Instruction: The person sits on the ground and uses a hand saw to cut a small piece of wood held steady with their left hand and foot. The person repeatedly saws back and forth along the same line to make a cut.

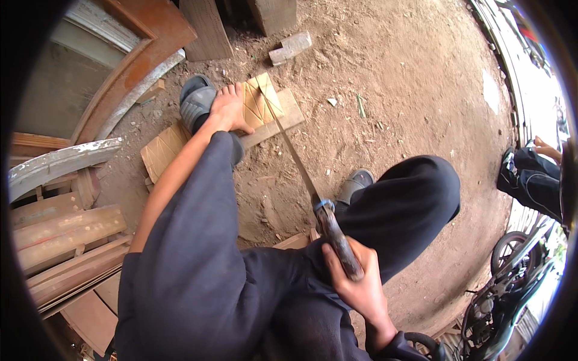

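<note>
Handsaw point(301, 168) slanted from 5 o'clock up toward 11 o'clock, blade tip laid across a pale wooden board point(174, 141) scored with crossing pencil lines. Right hand point(355, 283) wrapped tight round the dark saw handle point(337, 240), grip fully closed, low beside the bent right knee. Left hand point(229, 108) spread flat on the board at 11 o'clock, fingers open, holding nothing, pressing it to the dirt floor point(391, 90). Sandalled left foot point(195, 102) pinning the same board just beside that hand. Stacked planks point(66, 234) and a curved wooden frame point(120, 60) at 9 o'clock. Loose block point(290, 47) at 12 o'clock. Motorcycle point(506, 289) at 4 o'clock; another person's legs point(533, 177) at 3 o'clock, well apart.
</note>
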The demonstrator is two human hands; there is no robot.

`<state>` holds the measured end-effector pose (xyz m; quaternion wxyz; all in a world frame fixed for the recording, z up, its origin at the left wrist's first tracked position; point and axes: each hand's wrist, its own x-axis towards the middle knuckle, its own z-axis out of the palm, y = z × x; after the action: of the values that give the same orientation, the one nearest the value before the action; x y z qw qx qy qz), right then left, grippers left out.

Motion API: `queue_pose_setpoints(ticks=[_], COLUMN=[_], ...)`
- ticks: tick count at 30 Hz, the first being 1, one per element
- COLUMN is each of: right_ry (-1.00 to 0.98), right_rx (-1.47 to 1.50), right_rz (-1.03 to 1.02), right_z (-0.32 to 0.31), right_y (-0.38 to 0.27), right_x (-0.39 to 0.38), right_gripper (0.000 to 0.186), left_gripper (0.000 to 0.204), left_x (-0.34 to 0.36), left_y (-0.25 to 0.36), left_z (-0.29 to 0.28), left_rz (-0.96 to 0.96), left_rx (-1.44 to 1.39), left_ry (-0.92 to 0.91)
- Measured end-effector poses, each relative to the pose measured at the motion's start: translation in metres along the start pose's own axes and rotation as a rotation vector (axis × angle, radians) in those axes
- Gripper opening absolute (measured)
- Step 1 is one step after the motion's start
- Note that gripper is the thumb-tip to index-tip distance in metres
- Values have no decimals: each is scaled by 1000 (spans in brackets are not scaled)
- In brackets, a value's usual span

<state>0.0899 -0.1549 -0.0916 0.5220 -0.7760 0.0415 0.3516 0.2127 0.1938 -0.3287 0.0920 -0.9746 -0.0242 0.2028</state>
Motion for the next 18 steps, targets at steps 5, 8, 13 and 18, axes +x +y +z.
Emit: queue_pose_setpoints(ticks=[5, 8, 13, 18], right_ry=[23, 15, 14, 29], right_rx=[-79, -49, -71, -86], right_rz=[-81, -131, -132, -203], right_z=[32, 16, 20, 30], right_y=[10, 3, 17, 18], right_x=[65, 17, 39, 47], right_gripper=[28, 19, 22, 26], left_gripper=[150, 140, 147, 146], left_x=[8, -2, 7, 2], left_y=[9, 7, 2, 7], left_z=[5, -6, 0, 7], left_rz=[20, -17, 25, 7], left_rx=[-43, -90, -69, -37], left_ry=[27, -67, -6, 1])
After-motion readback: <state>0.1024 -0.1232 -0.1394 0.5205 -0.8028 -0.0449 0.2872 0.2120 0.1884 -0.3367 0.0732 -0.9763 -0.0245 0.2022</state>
